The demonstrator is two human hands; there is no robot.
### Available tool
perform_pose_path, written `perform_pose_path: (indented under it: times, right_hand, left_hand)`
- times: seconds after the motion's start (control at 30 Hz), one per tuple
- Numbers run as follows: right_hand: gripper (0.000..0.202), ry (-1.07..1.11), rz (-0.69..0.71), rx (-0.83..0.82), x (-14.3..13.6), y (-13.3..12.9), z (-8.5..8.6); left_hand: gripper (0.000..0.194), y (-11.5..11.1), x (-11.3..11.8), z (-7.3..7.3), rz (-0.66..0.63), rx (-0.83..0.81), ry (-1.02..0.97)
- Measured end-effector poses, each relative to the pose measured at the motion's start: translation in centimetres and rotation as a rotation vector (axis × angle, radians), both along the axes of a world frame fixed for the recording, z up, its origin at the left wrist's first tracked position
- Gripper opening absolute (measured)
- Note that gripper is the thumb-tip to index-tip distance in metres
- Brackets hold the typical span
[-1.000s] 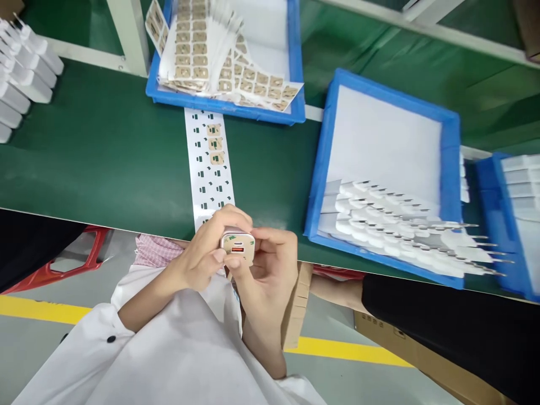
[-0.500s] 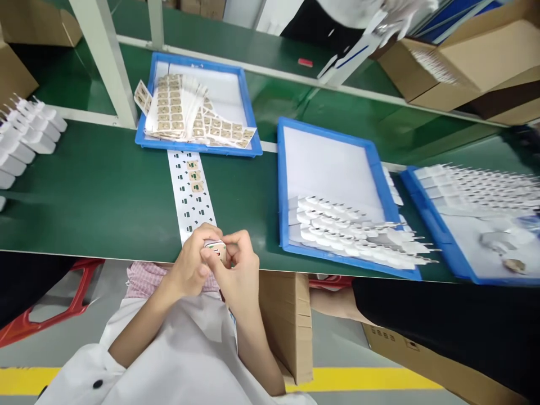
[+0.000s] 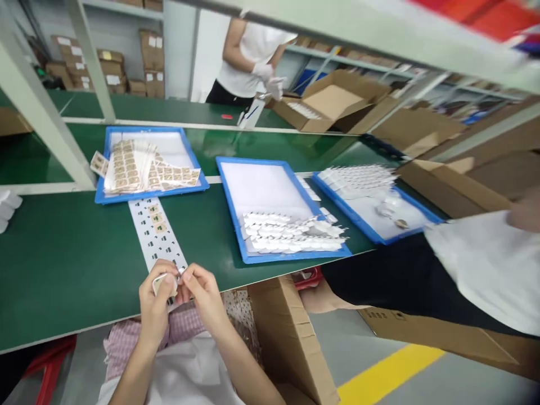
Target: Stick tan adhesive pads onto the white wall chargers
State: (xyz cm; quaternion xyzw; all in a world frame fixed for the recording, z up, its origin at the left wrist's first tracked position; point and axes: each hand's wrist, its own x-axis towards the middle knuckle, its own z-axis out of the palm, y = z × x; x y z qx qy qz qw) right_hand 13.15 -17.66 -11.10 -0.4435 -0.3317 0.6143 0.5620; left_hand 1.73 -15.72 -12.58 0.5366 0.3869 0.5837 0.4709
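My left hand (image 3: 152, 306) is closed round a small white plastic piece (image 3: 157, 283) with rounded corners and a tan face, partly covered by my thumb. Close beside it, my right hand (image 3: 205, 298) has thumb and forefinger pinched together at the piece's right side; what they grip is too small to make out. Under and beyond my fingers lies a white sticker sheet (image 3: 145, 242) with dark cut-out marks and a few tan stickers (image 3: 157, 218) left on it. Its far end reaches the blue tray (image 3: 101, 194) that holds many tan sticker sheets (image 3: 125, 169).
A second blue tray (image 3: 225, 194) holds rows of white plastic pieces (image 3: 291, 233); a third tray (image 3: 350, 216) stands right of it. An open carton (image 3: 291, 332) is below the bench edge. One co-worker (image 3: 476, 270) sits at right, another (image 3: 253, 62) stands across the bench.
The view has tilted up and swung right, so the trays appear further left. My right hand has shifted from the front of the white piece to a pinch at its side.
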Motion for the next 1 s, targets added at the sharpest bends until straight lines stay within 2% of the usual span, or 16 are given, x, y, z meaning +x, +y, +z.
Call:
perform_pose_path:
  times: [0.1, 0.23, 0.33, 0.47, 0.6, 0.7, 0.77, 0.83, 0.9, 0.93, 1.0]
  right_hand:
    - [0.057, 0.002, 0.032, -0.006, 0.8, -0.4, -0.8]
    - [0.064, 0.100, 0.081, -0.046, 0.9, -1.3, -1.2]
    - [0.069, 0.226, 0.024, -0.066, 0.2, -1.7, -1.2]
    - [0.061, 0.443, -0.034, -0.083, -0.2, -1.8, -1.3]
    - [0.058, 0.462, -0.112, -0.041, 0.4, -1.8, -1.3]
    - [0.056, 0.395, -0.214, 0.026, 1.1, -1.8, -0.7]
    - [0.058, 0.320, -0.215, 0.046, 1.6, -1.9, 0.1]
    - [0.065, 0.186, -0.201, 0.047, 2.8, -1.9, 1.3]
    - [0.075, -0.037, -0.251, 0.037, 5.3, -1.6, 3.0]
    - [0.081, -0.188, -0.296, 0.025, 7.1, -1.2, 3.9]
    - [0.078, -0.337, -0.390, 0.006, 11.9, 0.0, 6.0]
  left_hand:
    - [0.034, -0.2, 0.3, 0.4, -0.012, -0.115, 0.039]
    - [0.045, -1.1, 1.2, 0.7, -0.119, -0.239, -0.002]
    - [0.047, -1.0, 1.5, 0.6, -0.157, -0.285, -0.020]
    - [0.051, 0.5, 0.8, -0.5, -0.280, -0.304, 0.031]
    - [0.056, 0.7, 1.1, -1.1, -0.240, -0.321, 0.064]
    - [0.053, -1.1, 2.8, -0.5, -0.211, -0.206, 0.091]
    - [0.049, -2.4, 4.1, 0.0, -0.209, -0.094, 0.100]
    - [0.050, -2.8, 4.9, 0.3, -0.228, -0.048, 0.076]
    - [0.052, -2.3, 4.6, 0.2, -0.250, -0.092, 0.037]
    - [0.053, -1.7, 4.1, -0.1, -0.256, -0.129, 0.025]
    - [0.054, -0.2, 2.3, -0.9, -0.232, -0.183, 0.015]
